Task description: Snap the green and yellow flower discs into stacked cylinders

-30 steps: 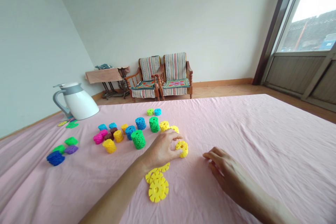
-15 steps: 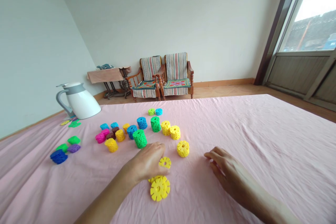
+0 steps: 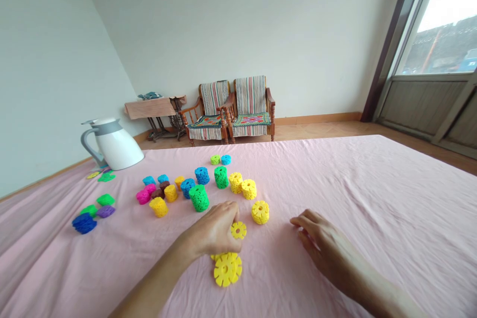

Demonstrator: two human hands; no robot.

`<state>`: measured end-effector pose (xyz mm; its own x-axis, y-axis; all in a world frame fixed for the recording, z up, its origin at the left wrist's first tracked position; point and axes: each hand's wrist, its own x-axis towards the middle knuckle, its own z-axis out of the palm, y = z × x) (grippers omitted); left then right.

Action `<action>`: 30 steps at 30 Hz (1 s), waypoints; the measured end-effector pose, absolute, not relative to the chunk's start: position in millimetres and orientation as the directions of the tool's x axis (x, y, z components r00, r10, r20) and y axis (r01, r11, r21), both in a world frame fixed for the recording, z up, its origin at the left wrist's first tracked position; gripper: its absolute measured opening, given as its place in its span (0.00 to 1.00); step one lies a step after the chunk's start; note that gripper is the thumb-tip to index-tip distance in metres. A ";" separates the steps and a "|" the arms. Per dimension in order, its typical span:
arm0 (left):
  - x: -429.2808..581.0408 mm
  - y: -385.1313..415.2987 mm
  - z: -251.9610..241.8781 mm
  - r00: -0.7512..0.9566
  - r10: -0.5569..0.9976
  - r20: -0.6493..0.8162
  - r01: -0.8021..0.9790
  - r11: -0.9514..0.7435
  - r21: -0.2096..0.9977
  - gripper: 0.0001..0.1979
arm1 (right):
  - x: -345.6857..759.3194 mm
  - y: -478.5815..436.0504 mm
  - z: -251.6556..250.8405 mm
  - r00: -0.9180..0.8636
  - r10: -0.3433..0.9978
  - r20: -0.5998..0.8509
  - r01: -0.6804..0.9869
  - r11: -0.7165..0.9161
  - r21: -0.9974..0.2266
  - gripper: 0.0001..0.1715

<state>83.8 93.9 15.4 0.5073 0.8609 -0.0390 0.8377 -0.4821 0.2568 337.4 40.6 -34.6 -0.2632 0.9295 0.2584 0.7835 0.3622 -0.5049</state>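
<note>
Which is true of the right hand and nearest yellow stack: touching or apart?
Apart: the head view shows pink cloth between the right hand and the yellow stack.

Forearms point(image 3: 159, 278) cropped, yellow discs point(image 3: 231, 273) apparently part-hidden

3 bright yellow stacks point(image 3: 260, 216), 3 orange-yellow stacks point(image 3: 158, 207) and 2 tall green stacks point(image 3: 199, 201) are standing. 2 armchairs point(image 3: 251, 119), 1 jug point(image 3: 121, 146) and 2 hands point(image 3: 318, 236) are showing.

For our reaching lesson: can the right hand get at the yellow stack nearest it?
Probably yes: the right hand lies near that yellow stack, and only pink cloth shows between them.
</note>
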 end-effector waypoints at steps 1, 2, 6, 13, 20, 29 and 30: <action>84.1 95.7 16.8 0.499 0.866 -0.026 0.835 -0.472 0.284 0.12 | 337.3 40.8 -34.9 -0.262 0.930 0.258 0.784 0.361 -0.505 0.19; 85.3 97.3 18.8 0.492 0.870 -0.009 0.827 -0.464 0.317 0.12 | 337.3 40.9 -35.1 -0.262 0.930 0.257 0.784 0.361 -0.506 0.19; 99.3 100.3 29.5 0.508 0.849 0.144 0.732 -0.514 0.447 0.12 | 337.3 40.9 -34.7 -0.260 0.931 0.258 0.777 0.360 -0.516 0.19; 125.1 98.9 33.7 0.520 0.801 0.297 0.660 -0.597 0.456 0.11 | 336.9 39.5 -34.1 -0.257 0.931 0.258 0.775 0.358 -0.521 0.18; 126.9 101.3 26.4 0.544 0.779 0.310 0.668 -0.626 0.402 0.09 | 337.0 40.1 -34.1 -0.255 0.932 0.258 0.779 0.356 -0.516 0.19; 127.4 101.6 22.0 0.538 0.791 0.291 0.688 -0.611 0.392 0.07 | 336.9 40.0 -33.1 -0.261 0.932 0.253 0.785 0.358 -0.506 0.19; 126.5 101.5 22.6 0.537 0.791 0.292 0.682 -0.611 0.402 0.07 | 337.1 40.0 -33.2 -0.262 0.931 0.253 0.784 0.358 -0.507 0.19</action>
